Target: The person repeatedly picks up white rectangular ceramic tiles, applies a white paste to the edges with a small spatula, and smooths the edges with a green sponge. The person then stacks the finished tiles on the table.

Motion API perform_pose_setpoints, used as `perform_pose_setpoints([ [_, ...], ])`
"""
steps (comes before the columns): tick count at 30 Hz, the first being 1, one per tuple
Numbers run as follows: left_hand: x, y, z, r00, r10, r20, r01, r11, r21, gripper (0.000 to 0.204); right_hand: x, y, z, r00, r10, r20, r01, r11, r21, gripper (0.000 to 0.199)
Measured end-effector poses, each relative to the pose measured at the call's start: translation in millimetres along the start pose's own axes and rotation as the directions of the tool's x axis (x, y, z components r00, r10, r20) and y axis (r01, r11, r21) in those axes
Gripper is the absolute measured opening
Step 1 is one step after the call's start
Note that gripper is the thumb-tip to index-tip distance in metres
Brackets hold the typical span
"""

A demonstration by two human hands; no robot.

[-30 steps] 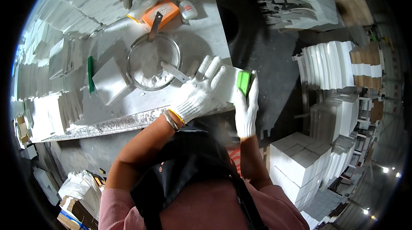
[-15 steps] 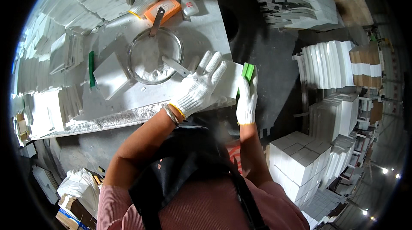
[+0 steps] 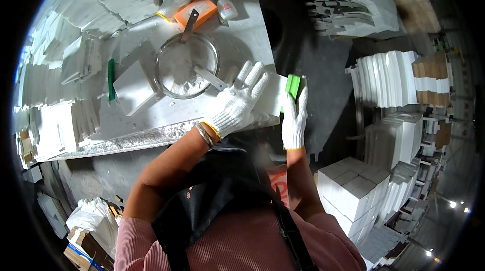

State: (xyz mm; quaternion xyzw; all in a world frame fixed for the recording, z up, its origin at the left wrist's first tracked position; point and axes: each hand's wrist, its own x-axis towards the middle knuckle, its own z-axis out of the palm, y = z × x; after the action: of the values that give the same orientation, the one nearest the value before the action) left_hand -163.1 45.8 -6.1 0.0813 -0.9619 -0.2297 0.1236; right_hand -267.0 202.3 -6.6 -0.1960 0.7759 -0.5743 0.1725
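Note:
My left hand (image 3: 236,98), in a white knit glove, lies flat with fingers spread on a white rectangular tile (image 3: 270,91) at the table's right edge. My right hand (image 3: 294,117), gloved the same way, grips a bright green block (image 3: 292,86) against the tile's right edge. Left of my left hand stands a round clear bowl (image 3: 157,71) with white powder (image 3: 184,80) in it. One scraper (image 3: 190,24) leans on the bowl's far rim, and a second scraper (image 3: 211,78) rests across its right side, near my left fingers.
Behind the bowl are an orange box (image 3: 196,12), a white squeeze bottle (image 3: 227,8) and a spare glove (image 3: 177,1). A white slab (image 3: 135,88) and a dark green strip (image 3: 111,80) lie left of it. Stacked white tiles (image 3: 386,79) stand at the right; white boxes (image 3: 348,185) sit nearer.
The view has shifted slightly, so the table's things appear a little further right. My left hand stays flat on the tile; my right hand keeps the green block at its edge.

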Motion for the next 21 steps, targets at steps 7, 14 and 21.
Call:
perform_pose_setpoints([
  [7,-4,-3,1,1.0,0.007,-0.02,-0.007,1.0,0.011,0.097,-11,1,3,0.976,-0.214,0.03,0.215,0.941,-0.263,0.064],
  [14,0,1,-6,0.998,-0.027,0.057,0.027,1.0,-0.007,0.094,23,3,-3,0.997,0.051,0.055,-0.057,0.992,0.113,0.067],
  [21,-1,3,-8,0.997,-0.038,0.064,0.04,0.999,-0.037,0.092,37,34,-6,0.996,0.067,0.058,-0.077,0.978,0.194,0.065],
])
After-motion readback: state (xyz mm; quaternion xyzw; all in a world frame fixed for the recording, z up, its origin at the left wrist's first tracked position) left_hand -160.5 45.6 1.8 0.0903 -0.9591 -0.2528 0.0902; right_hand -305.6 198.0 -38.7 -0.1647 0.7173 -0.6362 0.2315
